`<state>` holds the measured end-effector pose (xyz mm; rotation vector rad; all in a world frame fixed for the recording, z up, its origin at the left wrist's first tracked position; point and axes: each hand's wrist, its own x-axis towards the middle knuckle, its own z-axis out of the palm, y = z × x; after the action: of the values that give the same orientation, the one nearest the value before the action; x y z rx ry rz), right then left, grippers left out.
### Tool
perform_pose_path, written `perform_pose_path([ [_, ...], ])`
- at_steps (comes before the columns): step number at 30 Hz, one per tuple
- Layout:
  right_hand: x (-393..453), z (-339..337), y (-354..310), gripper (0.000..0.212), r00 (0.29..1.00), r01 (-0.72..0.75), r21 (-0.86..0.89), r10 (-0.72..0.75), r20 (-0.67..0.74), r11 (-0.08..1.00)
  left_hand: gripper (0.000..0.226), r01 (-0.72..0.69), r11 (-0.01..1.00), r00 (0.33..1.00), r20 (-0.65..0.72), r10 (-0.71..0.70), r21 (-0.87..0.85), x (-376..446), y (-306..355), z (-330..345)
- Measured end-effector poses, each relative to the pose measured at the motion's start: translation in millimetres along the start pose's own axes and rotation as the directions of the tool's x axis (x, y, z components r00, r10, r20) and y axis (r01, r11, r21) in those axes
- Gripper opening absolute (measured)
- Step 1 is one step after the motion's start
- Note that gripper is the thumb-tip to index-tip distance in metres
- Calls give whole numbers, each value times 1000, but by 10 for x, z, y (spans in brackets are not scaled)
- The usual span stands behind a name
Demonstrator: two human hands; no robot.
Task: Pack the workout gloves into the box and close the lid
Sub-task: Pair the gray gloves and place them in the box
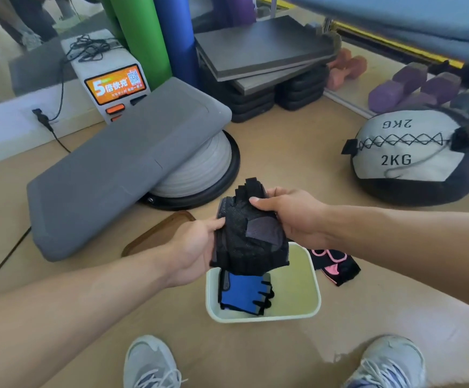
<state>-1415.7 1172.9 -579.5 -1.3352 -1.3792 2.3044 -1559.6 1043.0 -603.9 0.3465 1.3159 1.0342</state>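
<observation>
Gym floor, viewed from above. At 10 o'clock, large grey pad [121, 169] leaning on a white half-dome balance trainer [199, 169]. At 2 o'clock, 2KG medicine ball [412, 158], well apart from the work. Centre-low, at 6 o'clock from the hands, pale open box [316, 289] on the floor, blue glove [243, 295] already inside at its left. Brown lid [157, 233] flat on the floor at 10 o'clock of the box, partly behind the left forearm. Pink-and-black glove [335, 266] on the floor just beside the box, at its 2 o'clock. Black gloves [248, 233], seemingly a stacked pair, held in the air directly over the box: left hand [194, 253] gripping the left edge, right hand [289, 214] pinching the upper right, thumb on top. Step in hand, by judgement: packing, midway. Next move calls for lowering the black gloves into the free right side, letting go, then fetching the pink glove, then the lid.
</observation>
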Motion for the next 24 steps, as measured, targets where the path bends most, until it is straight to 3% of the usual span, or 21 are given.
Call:
perform_pose_path([
  [3,7,4,26,26,998,-11,17,12,-54,1000,46,14,999,1000,-23,-15,-38,47,-12,4],
  [7,-1,-36,16,17,983,15,-37,-22,-181,999,38,-77,994,977,-206,60,-77,131,-76,-13],
  [10,42,-125,-20,23,908,71,-230,-158,-389,971,33,-121,990,940,-329,91,-74,172,-90,-9],
  [12,35,-144,-55,24,865,94,-293,-224,-449,951,31,-137,988,930,-351,106,-66,173,-79,27],
  [15,8,-56,-23,26,911,81,-249,-173,-375,965,31,-134,990,943,-313,110,-54,153,-73,106],
  [18,-30,106,72,33,988,8,-217,-42,-149,976,33,-103,995,963,-252,95,-16,116,-87,204],
  [20,-28,165,127,32,999,6,-161,-12,-34,987,33,-90,996,962,-261,85,-6,78,-108,242],
  [24,-11,97,175,27,999,50,-181,-50,1,982,31,-54,998,942,-334,45,-18,-5,-113,230],
])
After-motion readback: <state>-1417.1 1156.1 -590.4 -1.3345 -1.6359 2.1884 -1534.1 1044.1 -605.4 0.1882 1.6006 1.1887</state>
